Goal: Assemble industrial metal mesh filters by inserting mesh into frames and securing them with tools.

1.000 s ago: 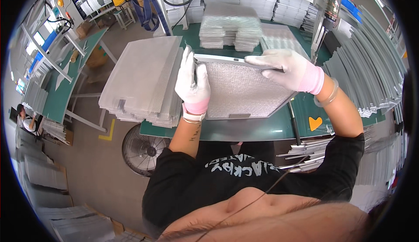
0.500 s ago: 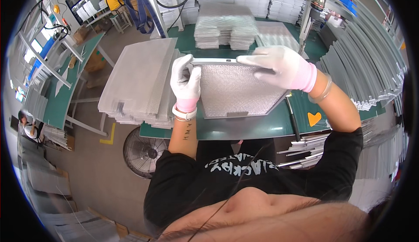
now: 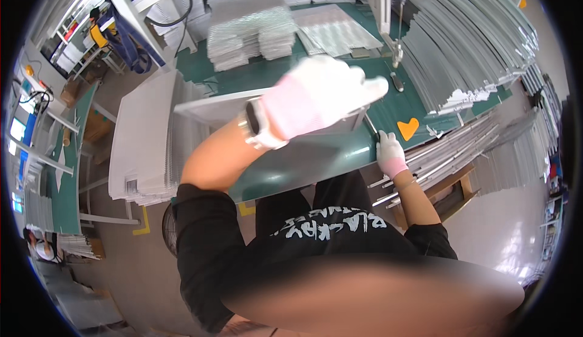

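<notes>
We see the green, smooth-topped work table (image 3: 276, 170) spread across the middle of the frame. At the upper right stands the bank of long grey metal-looking strips (image 3: 467, 45), packed side by side. At centre left we have the tall stack of pale grey perforated sheets (image 3: 141, 130), and in the upper centre the bundle of silvery, glossy mesh pads (image 3: 250, 30).

The flat grey mesh panel with a pale metal-looking rim (image 3: 214, 112) is in the centre of the frame, over the table and partly covered by our left forearm; we cannot tell whether it lies flat. We judge it light and fairly stiff at the rim, with mesh that would dent under a hard press, so we would take hold by two opposite rim edges. Bare metal may slide a little under gloves.

Our white-gloved left hand (image 3: 323, 91) is blurred above the panel, thumb side to the right; we cannot tell whether its fingers grip anything. Our white-gloved right hand (image 3: 390, 153), right of centre, has bent fingers at the slim, dark-ended rod-like tool (image 3: 370, 123); how firmly they close is hidden. Near it lies the flat orange heart-shaped piece (image 3: 408, 128).
</notes>
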Demonstrator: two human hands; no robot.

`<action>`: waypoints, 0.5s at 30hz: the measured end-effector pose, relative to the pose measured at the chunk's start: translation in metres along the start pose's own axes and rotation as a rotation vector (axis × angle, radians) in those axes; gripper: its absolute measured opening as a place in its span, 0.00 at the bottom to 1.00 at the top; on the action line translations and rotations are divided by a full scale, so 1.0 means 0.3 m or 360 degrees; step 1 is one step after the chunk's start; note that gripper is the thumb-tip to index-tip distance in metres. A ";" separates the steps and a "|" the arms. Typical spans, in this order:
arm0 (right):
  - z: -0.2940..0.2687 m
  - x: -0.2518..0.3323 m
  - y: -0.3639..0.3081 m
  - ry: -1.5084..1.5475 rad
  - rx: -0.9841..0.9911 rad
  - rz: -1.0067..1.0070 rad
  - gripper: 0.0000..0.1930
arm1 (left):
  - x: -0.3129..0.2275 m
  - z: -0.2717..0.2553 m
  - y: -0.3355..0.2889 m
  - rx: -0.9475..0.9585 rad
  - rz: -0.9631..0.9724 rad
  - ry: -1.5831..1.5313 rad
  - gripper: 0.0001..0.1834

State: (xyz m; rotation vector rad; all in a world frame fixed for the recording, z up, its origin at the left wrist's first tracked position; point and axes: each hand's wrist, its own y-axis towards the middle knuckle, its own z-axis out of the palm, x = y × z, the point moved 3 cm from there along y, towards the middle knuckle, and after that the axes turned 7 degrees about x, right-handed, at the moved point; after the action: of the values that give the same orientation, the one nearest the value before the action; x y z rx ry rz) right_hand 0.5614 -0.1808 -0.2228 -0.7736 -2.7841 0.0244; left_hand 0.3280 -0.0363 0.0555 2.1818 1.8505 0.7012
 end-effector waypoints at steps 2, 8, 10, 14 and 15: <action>-0.038 -0.035 -0.040 0.0190 -0.0024 0.0049 0.20 | -0.015 0.172 0.036 0.0360 0.0022 -0.0061 0.16; -0.565 0.025 -0.261 0.1308 0.0005 -0.0565 0.30 | -0.029 0.244 0.046 0.0044 -0.0197 0.0108 0.33; -0.733 0.051 -0.316 0.1390 -0.0169 -0.0885 0.31 | -0.029 0.270 0.045 -0.0342 -0.0556 0.0056 0.41; -0.865 0.124 -0.343 0.1355 -0.0668 -0.1120 0.30 | -0.044 0.309 0.060 -0.0650 -0.0781 0.0173 0.39; -0.851 0.139 -0.341 0.0935 -0.0625 -0.1214 0.29 | -0.048 0.316 0.066 -0.0634 -0.0861 0.0095 0.38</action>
State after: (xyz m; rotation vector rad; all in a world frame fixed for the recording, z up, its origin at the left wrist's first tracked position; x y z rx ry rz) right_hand 0.5376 -0.2602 0.0427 0.2404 -2.3342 -0.7647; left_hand 0.3885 -0.0396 -0.0213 1.3500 1.9891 0.9150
